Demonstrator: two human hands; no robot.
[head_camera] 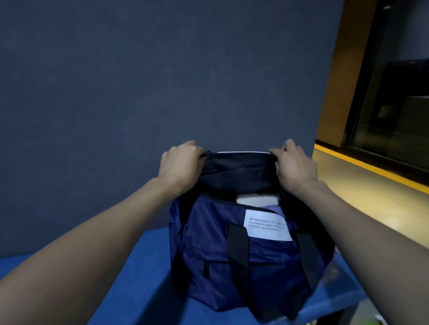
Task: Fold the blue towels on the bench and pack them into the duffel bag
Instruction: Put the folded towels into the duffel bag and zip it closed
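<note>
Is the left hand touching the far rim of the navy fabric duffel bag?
Touching. The head view shows the left hand with its fingers curled over the far rim of the navy fabric duffel bag, gripping it with no gap.

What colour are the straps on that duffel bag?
Black, against the navy duffel bag; the straps show best in the head view.

duffel bag (240, 259) mouth open, wall (138, 69) close behind
</note>
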